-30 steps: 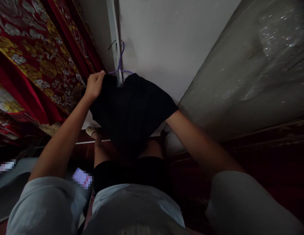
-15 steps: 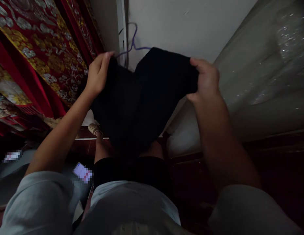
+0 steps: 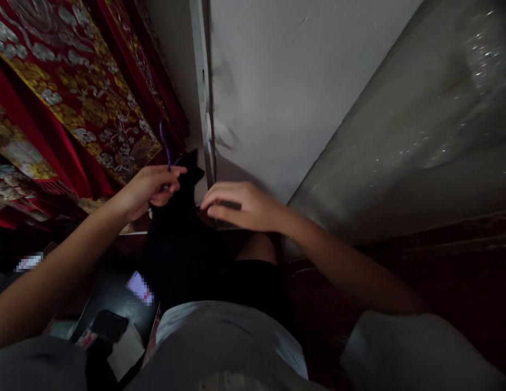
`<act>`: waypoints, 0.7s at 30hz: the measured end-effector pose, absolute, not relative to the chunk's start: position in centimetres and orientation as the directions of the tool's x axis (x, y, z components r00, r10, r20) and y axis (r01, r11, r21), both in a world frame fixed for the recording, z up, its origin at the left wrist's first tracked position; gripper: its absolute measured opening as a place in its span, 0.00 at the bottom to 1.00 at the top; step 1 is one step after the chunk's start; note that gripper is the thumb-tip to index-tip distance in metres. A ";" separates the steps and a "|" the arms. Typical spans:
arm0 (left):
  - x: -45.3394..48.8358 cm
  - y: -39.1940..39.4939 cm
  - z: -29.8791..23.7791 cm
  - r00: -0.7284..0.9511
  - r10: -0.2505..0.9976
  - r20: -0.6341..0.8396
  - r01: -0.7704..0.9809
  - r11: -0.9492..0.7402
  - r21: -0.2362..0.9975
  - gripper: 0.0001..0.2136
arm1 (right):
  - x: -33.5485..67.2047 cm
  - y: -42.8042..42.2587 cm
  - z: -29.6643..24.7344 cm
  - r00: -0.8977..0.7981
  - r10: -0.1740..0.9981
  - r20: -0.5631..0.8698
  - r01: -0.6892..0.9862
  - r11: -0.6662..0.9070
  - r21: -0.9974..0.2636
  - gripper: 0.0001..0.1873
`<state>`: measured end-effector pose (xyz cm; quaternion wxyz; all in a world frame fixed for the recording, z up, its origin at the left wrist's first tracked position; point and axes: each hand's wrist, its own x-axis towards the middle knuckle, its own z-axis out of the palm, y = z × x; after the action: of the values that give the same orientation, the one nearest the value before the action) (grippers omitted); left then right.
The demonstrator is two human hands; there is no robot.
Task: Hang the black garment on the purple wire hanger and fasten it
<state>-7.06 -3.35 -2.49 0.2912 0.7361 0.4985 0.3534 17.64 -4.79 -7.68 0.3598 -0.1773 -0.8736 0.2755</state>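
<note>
My left hand (image 3: 152, 187) is closed around the neck of a purple hanger (image 3: 164, 141), whose hook points up. A black garment (image 3: 171, 244) hangs from this hanger in dark folds over my lap. The garment's collar tips stick up beside my left fingers; its exact kind is hard to make out in the dim light. My right hand (image 3: 253, 206) is just right of the garment, apart from it. Its fingers are curved with a gap to the thumb, and nothing is in it.
Red cloth hangings (image 3: 93, 108) with gold and silver embroidery hang at left. A pale wall panel (image 3: 273, 98) stands ahead, with plastic-wrapped material (image 3: 419, 136) leaning at right. At lower left, a dark table (image 3: 108, 290) bears a lit phone (image 3: 139, 287) and a black case (image 3: 110, 325).
The garment went from spread wide between both hands to hanging narrower at the left. My right hand let go and moved left. My left hand shifted down onto the hanger.
</note>
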 end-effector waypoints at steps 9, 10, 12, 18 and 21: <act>-11.6 -2.9 -3.6 0.149 0.707 0.692 0.711 -0.563 0.422 0.14 | 20.3 3.9 -12.7 -0.303 0.870 0.390 0.033 0.418 -0.908 0.22; -11.5 -2.2 -3.6 0.122 0.635 0.763 0.705 -0.596 0.384 0.14 | 20.4 4.5 -12.4 -0.235 0.899 0.369 -0.046 0.369 -0.928 0.23; -11.1 -1.0 -3.5 0.095 0.443 0.892 0.694 -0.671 0.259 0.14 | 20.4 5.9 -11.0 -0.070 0.935 0.348 -0.164 0.333 -0.928 0.20; -8.5 0.3 -6.3 0.214 0.277 0.937 0.709 -0.704 0.046 0.14 | 22.0 9.8 -4.3 0.165 0.984 0.062 -0.389 0.123 -0.913 0.18; -6.9 0.8 -9.2 0.417 0.547 0.725 0.724 -0.683 0.098 0.18 | 23.1 9.4 -3.5 0.202 0.979 0.004 -0.447 0.096 -0.889 0.20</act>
<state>-6.93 0.82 -9.22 -0.1156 0.8339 0.3811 0.3821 23.11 9.37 -3.51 0.6625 -0.4027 -0.3302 0.5384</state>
